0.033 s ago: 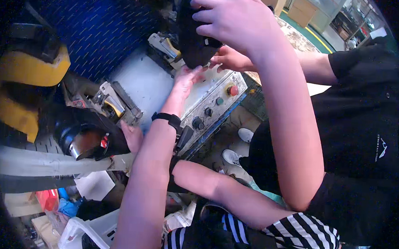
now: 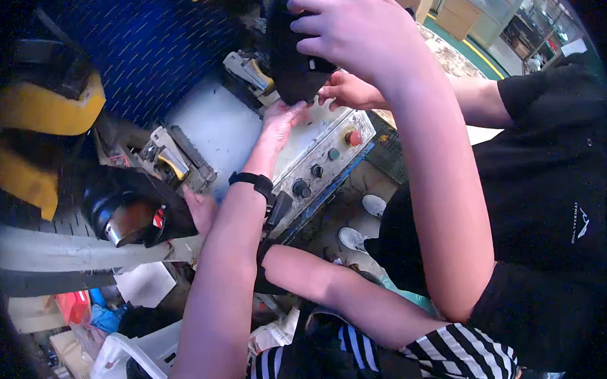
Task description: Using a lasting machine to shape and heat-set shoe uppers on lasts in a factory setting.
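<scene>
My left hand [image 2: 279,123], with a black band at the wrist, reaches up to the lower end of a black rounded helmet-like shell [image 2: 300,66]. Its fingers press against the underside, partly hidden. Crossing beneath my left arm, my right hand [image 2: 199,210] grips the side of a black helmet [image 2: 134,211] with a shiny tinted visor; the thumb shows, most fingers are hidden. A co-worker in black lays one hand [image 2: 356,31] over the upper shell and holds the other hand [image 2: 353,91] beside its lower end.
Below lies a pale machine bed [image 2: 217,133] with two yellow-handled clamps [image 2: 171,162]. A button panel [image 2: 319,156] bears a red button [image 2: 353,138] and dark knobs. Yellow machine arms [image 2: 81,109] stand at left, a blue speckled panel [image 2: 146,44] behind. A white crate [image 2: 123,358] sits low.
</scene>
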### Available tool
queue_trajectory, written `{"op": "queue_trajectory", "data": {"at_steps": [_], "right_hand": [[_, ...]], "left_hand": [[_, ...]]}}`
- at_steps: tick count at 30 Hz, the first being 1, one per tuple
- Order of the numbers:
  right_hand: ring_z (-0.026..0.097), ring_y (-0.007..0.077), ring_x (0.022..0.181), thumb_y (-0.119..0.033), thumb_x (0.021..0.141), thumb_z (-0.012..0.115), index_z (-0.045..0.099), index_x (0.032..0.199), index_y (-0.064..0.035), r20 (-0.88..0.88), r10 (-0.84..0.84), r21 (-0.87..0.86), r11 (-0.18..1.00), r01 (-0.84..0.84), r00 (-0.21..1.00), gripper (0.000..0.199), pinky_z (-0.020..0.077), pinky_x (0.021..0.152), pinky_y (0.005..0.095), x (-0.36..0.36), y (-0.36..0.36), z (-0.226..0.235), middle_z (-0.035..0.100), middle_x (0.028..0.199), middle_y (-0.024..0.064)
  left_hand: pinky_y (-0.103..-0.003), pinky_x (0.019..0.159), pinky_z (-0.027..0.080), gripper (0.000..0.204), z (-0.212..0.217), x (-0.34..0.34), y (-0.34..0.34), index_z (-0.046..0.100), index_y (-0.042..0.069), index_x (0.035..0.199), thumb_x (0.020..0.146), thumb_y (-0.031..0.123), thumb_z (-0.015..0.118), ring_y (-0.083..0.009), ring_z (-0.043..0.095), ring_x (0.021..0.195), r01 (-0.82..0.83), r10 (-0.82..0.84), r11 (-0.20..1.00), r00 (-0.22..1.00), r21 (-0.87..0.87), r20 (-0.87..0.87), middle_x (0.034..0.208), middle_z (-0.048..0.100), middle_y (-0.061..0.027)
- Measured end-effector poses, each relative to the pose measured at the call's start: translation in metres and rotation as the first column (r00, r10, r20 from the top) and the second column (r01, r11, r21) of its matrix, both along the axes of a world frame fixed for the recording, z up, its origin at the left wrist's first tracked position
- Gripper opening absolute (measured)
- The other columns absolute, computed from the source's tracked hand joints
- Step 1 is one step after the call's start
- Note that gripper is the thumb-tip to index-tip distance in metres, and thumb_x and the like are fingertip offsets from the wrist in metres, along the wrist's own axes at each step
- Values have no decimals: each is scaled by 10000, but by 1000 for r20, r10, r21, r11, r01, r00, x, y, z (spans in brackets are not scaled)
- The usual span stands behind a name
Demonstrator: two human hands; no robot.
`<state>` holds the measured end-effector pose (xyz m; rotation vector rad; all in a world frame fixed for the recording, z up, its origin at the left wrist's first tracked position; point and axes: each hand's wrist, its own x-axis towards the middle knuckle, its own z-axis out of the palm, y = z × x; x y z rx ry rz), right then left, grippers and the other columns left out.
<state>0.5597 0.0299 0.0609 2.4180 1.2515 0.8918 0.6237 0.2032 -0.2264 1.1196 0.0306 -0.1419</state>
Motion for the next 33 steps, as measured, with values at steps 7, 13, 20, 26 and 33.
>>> {"op": "queue_trajectory", "data": {"at_steps": [7,13,20,26,33], "right_hand": [[493,178,851,-261,778,507,577,709,-213,7,-17,59,998,16,1000,109,430,655,320,9,8,-13,464,854,-16],[450,213,1027,-264,800,496,585,777,-176,118,-7,34,999,3,993,127,403,841,379,3,1,-16,491,909,11],[508,189,1042,-191,840,468,547,1087,-58,13,-30,122,992,28,999,291,431,902,268,-6,-32,-125,538,1079,68],[532,196,1074,-219,926,387,478,1183,-8,-862,365,378,925,-34,352,345,441,926,337,100,-45,-253,561,1131,117],[494,207,1099,-257,796,525,623,925,-73,-437,215,14,973,-232,873,245,400,919,458,-149,209,-288,514,1217,39]], "left_hand": [[-315,832,503,376,-1,5,5,502,30,1158,815,64,652,-167,582,941,-54,52,997,998,48,40,1084,573,-75],[-338,817,450,378,16,-4,-13,522,93,1150,824,217,667,-167,550,982,-42,35,968,999,246,31,1103,577,-22],[-341,756,473,509,48,-53,10,456,96,1281,850,309,623,-172,569,930,195,16,784,943,590,-334,1103,598,-34],[-275,651,486,304,164,-148,1,623,35,1056,899,282,541,-117,595,707,483,-658,210,713,850,-242,769,665,-33],[-298,608,478,309,253,-318,90,596,-9,1015,905,265,504,-189,619,667,-228,-135,764,859,604,494,780,650,-115]]}}
